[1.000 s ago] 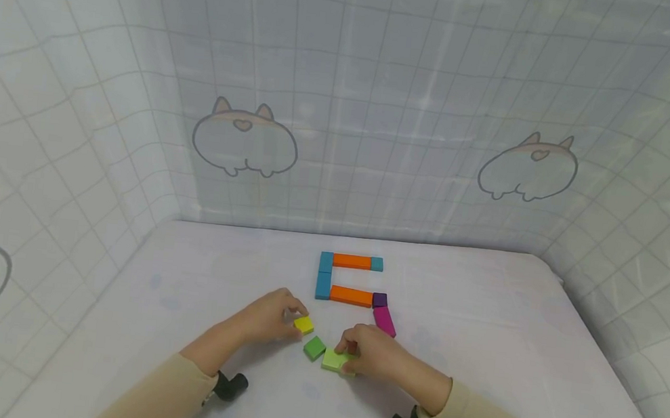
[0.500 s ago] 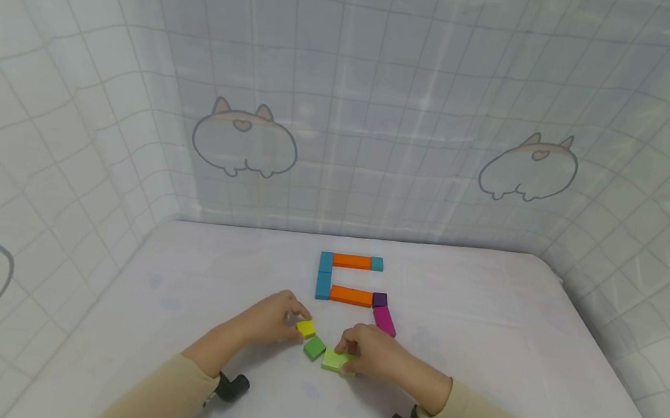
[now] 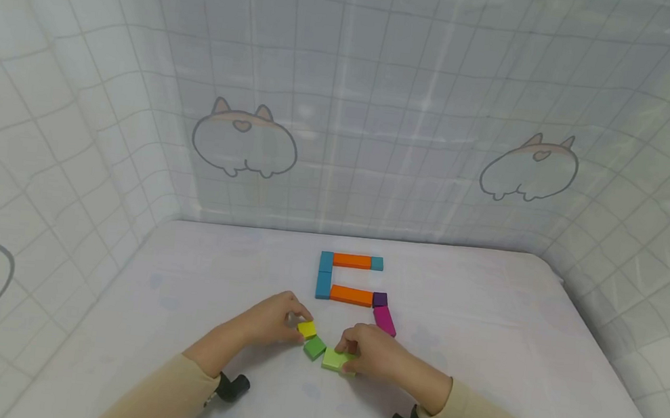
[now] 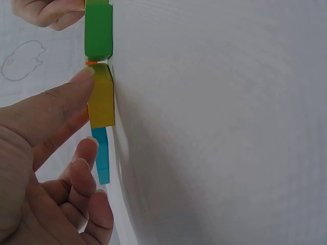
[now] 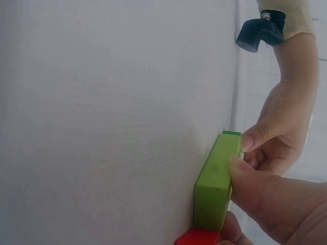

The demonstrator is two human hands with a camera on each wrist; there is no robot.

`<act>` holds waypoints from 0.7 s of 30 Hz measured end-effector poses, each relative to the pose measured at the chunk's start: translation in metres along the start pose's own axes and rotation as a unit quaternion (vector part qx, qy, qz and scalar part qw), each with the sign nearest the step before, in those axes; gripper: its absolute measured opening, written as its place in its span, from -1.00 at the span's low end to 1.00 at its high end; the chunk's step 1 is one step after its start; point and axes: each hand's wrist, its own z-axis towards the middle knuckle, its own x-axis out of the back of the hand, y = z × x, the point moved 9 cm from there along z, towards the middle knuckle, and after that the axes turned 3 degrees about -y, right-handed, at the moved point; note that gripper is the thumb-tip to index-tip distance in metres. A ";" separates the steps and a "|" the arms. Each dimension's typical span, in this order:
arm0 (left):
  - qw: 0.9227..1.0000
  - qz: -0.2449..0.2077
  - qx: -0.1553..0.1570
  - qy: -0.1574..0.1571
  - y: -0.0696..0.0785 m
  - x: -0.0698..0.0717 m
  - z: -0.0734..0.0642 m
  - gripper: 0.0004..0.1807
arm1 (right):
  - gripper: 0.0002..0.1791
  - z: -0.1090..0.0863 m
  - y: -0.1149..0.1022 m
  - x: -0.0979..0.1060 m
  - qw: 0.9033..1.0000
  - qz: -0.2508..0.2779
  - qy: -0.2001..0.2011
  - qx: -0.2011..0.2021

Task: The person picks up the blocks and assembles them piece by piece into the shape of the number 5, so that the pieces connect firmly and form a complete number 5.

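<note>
My left hand [image 3: 274,318] pinches a yellow block [image 3: 306,330] between thumb and fingers, low at the table. A green block [image 3: 314,348] lies just right of it and nearer me; a thin gap between them shows in the left wrist view. Beside the green block lies a longer light green block [image 3: 331,360], partly covered by my right hand [image 3: 378,351]. That hand grips it, its thumb on one long side in the right wrist view. There a red block [image 5: 198,237] sits against the light green block's end; the right hand hides it in the head view.
Farther back, blue blocks [image 3: 323,285], orange blocks [image 3: 352,296] and a small teal block [image 3: 377,264] lie in a bracket shape. A purple block [image 3: 380,299] and a magenta block [image 3: 384,320] continue it toward my right hand. A white-covered table [image 3: 231,259] meets gridded sheets.
My left hand has shifted slightly right and toward me with the yellow block, narrowing the gap to the green block. My right hand and the other blocks stay put.
</note>
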 end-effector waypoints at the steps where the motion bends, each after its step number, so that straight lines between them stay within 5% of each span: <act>1: 1.000 0.000 -0.001 -0.001 0.000 0.000 0.000 -0.64 | -0.77 0.000 0.000 0.000 1.000 0.001 0.000 0.000; 21: 1.000 0.004 0.006 -0.006 0.001 0.000 -0.001 -0.65 | -0.76 0.000 0.000 0.000 1.000 -0.002 -0.003 0.001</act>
